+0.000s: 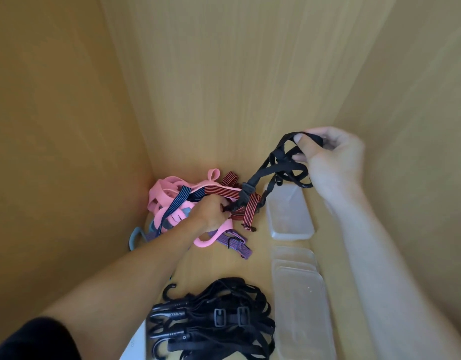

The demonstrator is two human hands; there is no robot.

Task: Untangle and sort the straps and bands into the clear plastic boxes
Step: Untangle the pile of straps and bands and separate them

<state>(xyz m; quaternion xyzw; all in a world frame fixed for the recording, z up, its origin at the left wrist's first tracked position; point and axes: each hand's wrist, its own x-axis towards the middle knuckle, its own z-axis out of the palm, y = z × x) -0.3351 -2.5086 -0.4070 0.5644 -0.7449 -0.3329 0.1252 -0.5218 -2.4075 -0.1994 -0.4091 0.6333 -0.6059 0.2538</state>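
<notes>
Strap (260, 174) stretches between the grip of right hand (328, 157) and left hand (211, 214).

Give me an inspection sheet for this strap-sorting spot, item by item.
Surface: light wooden floor.
Job's things: coloured tangle at the back; black strap stretched up from it; black pile in front; clear boxes on the right, the far one looks empty.
Clutter: white edge at the bottom, unclear.
Grips: left hand pinches the black strap low; right hand holds its raised end.
Cables: nothing seen.
Surroundings: wooden panels on three sides.
</notes>
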